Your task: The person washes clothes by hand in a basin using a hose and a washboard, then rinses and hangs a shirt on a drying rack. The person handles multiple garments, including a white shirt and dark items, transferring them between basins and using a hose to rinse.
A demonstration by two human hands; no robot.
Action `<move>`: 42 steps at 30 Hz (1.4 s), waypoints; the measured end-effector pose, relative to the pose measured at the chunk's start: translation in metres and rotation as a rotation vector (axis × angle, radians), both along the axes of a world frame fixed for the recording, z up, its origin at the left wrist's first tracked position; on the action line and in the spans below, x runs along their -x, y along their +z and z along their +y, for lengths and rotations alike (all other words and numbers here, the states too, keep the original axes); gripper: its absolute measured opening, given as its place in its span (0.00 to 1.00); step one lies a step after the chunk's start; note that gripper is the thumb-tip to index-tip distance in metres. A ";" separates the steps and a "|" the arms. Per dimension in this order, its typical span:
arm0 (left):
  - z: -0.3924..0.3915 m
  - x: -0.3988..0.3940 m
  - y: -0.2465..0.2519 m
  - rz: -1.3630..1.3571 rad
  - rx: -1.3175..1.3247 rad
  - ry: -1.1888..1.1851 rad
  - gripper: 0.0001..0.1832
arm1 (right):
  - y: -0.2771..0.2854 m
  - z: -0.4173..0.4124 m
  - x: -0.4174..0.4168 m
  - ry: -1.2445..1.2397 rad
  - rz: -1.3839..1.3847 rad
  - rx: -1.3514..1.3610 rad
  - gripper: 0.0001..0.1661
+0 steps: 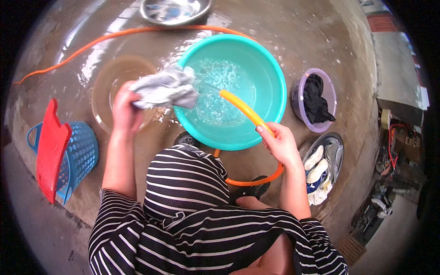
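My left hand [127, 106] grips a bunched grey-white cloth [165, 87], blurred, over the left rim of a large turquoise plastic basin [271, 99]. My right hand [278, 141] is closed around an orange hose [242, 108] near its end. Water streams from the hose mouth toward the cloth, and the water [220, 103] inside the basin is churned. To the left of the basin, partly below my left hand and the cloth, sits a clear, brownish-looking round tub [99, 89]. The cloth's exact kind cannot be made out.
A blue perforated basket [84, 154] with a red washboard [51, 158] stands left. On the right are a purple bucket [330, 92] holding black fabric [314, 99] and a dark basin [340, 144] with light shoes [317, 170]. A metal basin [202, 15] sits beyond the hose on wet floor.
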State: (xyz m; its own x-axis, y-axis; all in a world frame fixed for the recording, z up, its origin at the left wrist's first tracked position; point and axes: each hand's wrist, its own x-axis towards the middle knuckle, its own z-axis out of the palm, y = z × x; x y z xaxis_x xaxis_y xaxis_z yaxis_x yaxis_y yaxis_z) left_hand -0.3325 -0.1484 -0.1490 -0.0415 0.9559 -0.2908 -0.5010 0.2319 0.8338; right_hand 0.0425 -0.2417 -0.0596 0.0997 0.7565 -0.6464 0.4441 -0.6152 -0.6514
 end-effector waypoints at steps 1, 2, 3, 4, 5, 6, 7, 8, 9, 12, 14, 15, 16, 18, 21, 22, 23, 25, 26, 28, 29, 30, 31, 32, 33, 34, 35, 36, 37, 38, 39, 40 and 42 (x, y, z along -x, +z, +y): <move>-0.003 0.030 0.008 0.031 -0.033 0.061 0.19 | 0.005 0.004 0.010 0.021 0.046 -0.017 0.17; -0.002 0.048 0.015 0.069 -0.032 0.143 0.18 | 0.006 0.006 0.018 0.026 0.085 -0.030 0.17; 0.000 0.057 0.023 0.121 -0.020 0.205 0.15 | 0.005 0.007 0.027 0.070 0.092 -0.052 0.17; -0.001 0.069 0.017 0.178 -0.001 0.270 0.12 | 0.003 0.009 0.035 0.113 0.099 -0.075 0.16; 0.000 0.083 0.005 0.235 0.019 0.332 0.09 | 0.000 0.012 0.044 0.154 0.105 -0.097 0.16; -0.002 0.098 -0.017 0.295 0.051 0.323 0.07 | -0.005 0.014 0.053 0.212 0.091 -0.133 0.17; -0.003 0.105 -0.041 0.347 0.085 0.309 0.05 | -0.010 0.016 0.063 0.252 0.061 -0.148 0.18; -0.004 0.101 -0.055 0.558 0.238 0.249 0.03 | -0.017 0.019 0.071 0.286 0.029 -0.165 0.19; -0.003 0.112 -0.084 0.798 0.359 0.093 0.09 | -0.020 0.022 0.078 0.323 0.000 -0.181 0.20; -0.005 0.059 -0.118 1.666 0.105 -0.132 0.24 | -0.031 0.029 0.078 0.340 -0.121 -0.100 0.22; 0.006 -0.003 -0.090 1.478 -0.069 -0.166 0.31 | -0.042 0.024 0.071 0.291 -0.164 -0.085 0.22; 0.017 -0.023 -0.084 1.258 -0.067 -0.224 0.33 | -0.048 0.022 0.062 0.259 -0.175 -0.076 0.22; 0.026 -0.041 -0.098 1.286 -0.045 -0.259 0.32 | -0.050 0.019 0.053 0.221 -0.195 -0.064 0.22; 0.044 -0.072 -0.113 1.326 0.077 -0.323 0.31 | -0.050 0.016 0.038 0.151 -0.219 -0.011 0.22; 0.065 -0.094 -0.121 1.289 0.258 -0.336 0.28 | -0.049 0.008 0.013 0.086 -0.254 -0.013 0.21; 0.070 -0.091 -0.131 1.241 0.238 -0.294 0.26 | -0.047 0.006 0.007 0.064 -0.258 -0.017 0.22; 0.072 -0.089 -0.140 1.193 0.220 -0.251 0.25 | -0.046 0.005 0.001 0.044 -0.262 -0.021 0.22; 0.066 -0.103 -0.114 0.972 0.106 -0.320 0.22 | -0.047 -0.003 -0.013 -0.050 -0.239 -0.049 0.22; 0.060 -0.117 -0.077 0.887 0.022 -0.344 0.21 | -0.046 -0.008 -0.018 -0.092 -0.225 -0.061 0.22; 0.051 -0.141 -0.025 0.800 -0.156 -0.349 0.18 | -0.037 -0.011 -0.025 -0.074 -0.276 -0.056 0.22; 0.049 -0.152 -0.006 0.790 -0.258 -0.339 0.16 | -0.032 -0.012 -0.027 -0.066 -0.305 -0.057 0.22; 0.045 -0.160 0.014 0.753 -0.327 -0.378 0.15 | -0.030 -0.016 -0.030 -0.105 -0.293 -0.073 0.21; 0.038 -0.168 0.027 0.915 -0.524 -0.351 0.13 | -0.025 -0.020 -0.030 -0.136 -0.275 -0.080 0.21; 0.033 -0.173 0.043 0.924 -0.616 -0.426 0.12 | -0.020 -0.023 -0.029 -0.166 -0.257 -0.087 0.21; 0.027 -0.175 0.060 0.933 -0.707 -0.509 0.10 | -0.017 -0.028 -0.029 -0.202 -0.235 -0.090 0.21; 0.019 -0.178 0.066 0.945 -0.795 -0.483 0.10 | -0.018 -0.034 -0.034 -0.220 -0.213 -0.102 0.20; 0.011 -0.182 0.071 0.955 -0.883 -0.455 0.09 | -0.018 -0.039 -0.039 -0.219 -0.221 -0.107 0.20; 0.006 -0.184 0.075 0.965 -0.973 -0.430 0.09 | -0.019 -0.045 -0.043 -0.221 -0.226 -0.112 0.20; 0.003 -0.185 0.079 0.992 -1.069 -0.454 0.10 | -0.019 -0.050 -0.045 -0.223 -0.230 -0.118 0.21; 0.000 -0.184 0.083 1.019 -1.164 -0.475 0.10 | -0.017 -0.054 -0.047 -0.237 -0.238 -0.115 0.21; -0.001 -0.184 0.087 1.047 -1.257 -0.494 0.11 | -0.014 -0.056 -0.048 -0.246 -0.244 -0.112 0.21; -0.003 -0.187 0.090 1.075 -1.372 -0.448 0.11 | -0.011 -0.058 -0.049 -0.254 -0.250 -0.108 0.21; -0.005 -0.196 0.095 1.101 -1.477 -0.424 0.11 | -0.006 -0.061 -0.052 -0.240 -0.294 -0.089 0.21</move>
State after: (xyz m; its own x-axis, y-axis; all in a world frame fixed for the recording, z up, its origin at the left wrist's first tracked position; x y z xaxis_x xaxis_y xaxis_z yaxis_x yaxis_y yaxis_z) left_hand -0.1366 -0.1536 -0.0536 0.6611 0.3756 0.6495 0.2124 -0.9239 0.3181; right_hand 0.0942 -0.3026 -0.0659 0.4521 0.7411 -0.4964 0.4703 -0.6709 -0.5733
